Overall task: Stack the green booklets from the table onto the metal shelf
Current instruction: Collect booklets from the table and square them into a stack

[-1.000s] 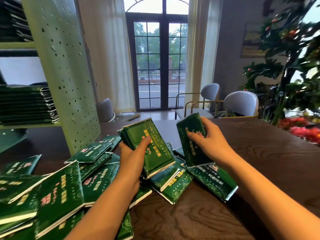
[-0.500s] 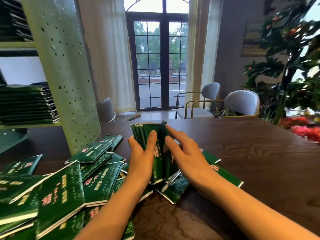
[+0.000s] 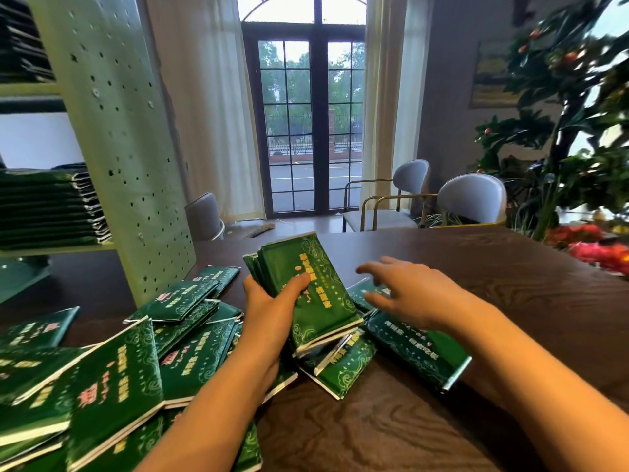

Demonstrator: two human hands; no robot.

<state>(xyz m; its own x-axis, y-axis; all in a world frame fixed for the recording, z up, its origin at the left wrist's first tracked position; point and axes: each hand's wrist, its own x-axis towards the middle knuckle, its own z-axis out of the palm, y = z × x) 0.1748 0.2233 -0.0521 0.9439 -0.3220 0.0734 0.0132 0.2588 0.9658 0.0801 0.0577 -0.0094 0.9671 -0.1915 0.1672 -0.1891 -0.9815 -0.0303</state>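
Observation:
My left hand (image 3: 270,313) grips a small bundle of green booklets (image 3: 306,284), tilted up above the table, thumb across the top cover. My right hand (image 3: 410,292) hovers to the right of the bundle with fingers spread and nothing in it, over a loose green booklet (image 3: 417,352) lying on the table. Many more green booklets (image 3: 112,379) lie scattered over the table's left side. The pale green metal shelf (image 3: 115,137) stands at the left, with a stack of booklets (image 3: 47,209) on its middle level.
The dark wooden table (image 3: 476,301) stretches away to the right. Grey chairs (image 3: 471,199) stand behind it, in front of a glass door. A leafy plant (image 3: 571,131) and red flowers (image 3: 599,250) fill the right edge.
A second ago each hand held booklets. They came together, the right hand's booklet joined the left hand's bundle, and the right hand has now drawn away to the right, empty.

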